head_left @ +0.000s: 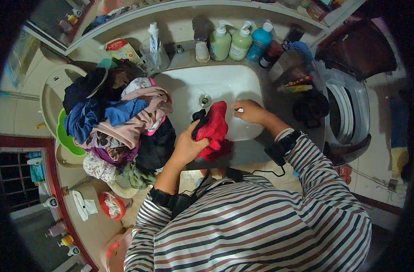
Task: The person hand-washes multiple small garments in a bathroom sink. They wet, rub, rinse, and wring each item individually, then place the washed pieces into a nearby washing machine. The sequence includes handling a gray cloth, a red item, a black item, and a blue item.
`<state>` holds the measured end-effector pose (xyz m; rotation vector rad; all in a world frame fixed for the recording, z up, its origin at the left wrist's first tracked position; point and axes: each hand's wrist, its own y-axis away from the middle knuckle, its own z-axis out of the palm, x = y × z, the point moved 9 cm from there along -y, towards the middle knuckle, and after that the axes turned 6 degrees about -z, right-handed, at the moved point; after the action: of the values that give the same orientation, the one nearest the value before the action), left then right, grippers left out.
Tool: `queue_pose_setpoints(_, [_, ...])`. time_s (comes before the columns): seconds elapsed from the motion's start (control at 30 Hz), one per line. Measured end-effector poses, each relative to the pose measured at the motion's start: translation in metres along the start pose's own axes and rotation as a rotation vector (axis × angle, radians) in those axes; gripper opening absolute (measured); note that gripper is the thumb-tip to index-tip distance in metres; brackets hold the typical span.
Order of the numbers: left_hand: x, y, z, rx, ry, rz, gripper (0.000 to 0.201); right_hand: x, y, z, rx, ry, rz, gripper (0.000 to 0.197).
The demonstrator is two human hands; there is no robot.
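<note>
My left hand [189, 147] grips a bunched red garment [216, 124] over the front edge of the white sink [180, 77]. A black piece of cloth [199, 119] shows along the garment's left side, by my fingers. My right hand [250, 112] hovers over the right part of the basin, apart from the red garment. Its fingers are curled, and a small white spot shows between thumb and forefinger; I cannot make out what it is. Left of the sink, a tall heap of mixed clothes [121, 113] lies on the counter, with blue, pink, black and patterned pieces.
Pump bottles [219, 43] line the back of the sink beside a clear cup [155, 59] with a toothpaste tube. A green basin [66, 136] sits under the clothes. At right stands an open washing machine [347, 104]. A red basket [112, 206] is low at left.
</note>
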<state>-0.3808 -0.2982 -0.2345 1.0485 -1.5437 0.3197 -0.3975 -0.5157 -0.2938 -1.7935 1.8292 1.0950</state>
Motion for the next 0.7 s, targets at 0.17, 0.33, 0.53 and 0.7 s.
queue_pose_setpoints(0.17, [-0.027,-0.001,0.015,-0.192,-0.105,-0.174,0.063,-0.005,-0.003,-0.002,-0.026,-0.064,-0.015,0.032])
queue_pose_setpoints(0.33, [-0.022,0.003,0.013,-0.174,-0.100,-0.129,0.061,-0.009,-0.012,-0.010,0.013,-0.183,0.000,0.029])
queue_pose_setpoints(0.53, [-0.026,0.006,0.012,-0.109,-0.098,-0.077,0.059,-0.041,-0.021,-0.028,0.037,-0.061,-0.090,0.027])
queue_pose_setpoints(0.7, [-0.037,0.003,0.016,-0.129,-0.083,-0.066,0.059,-0.065,-0.037,-0.047,-0.048,-0.295,-0.097,0.028])
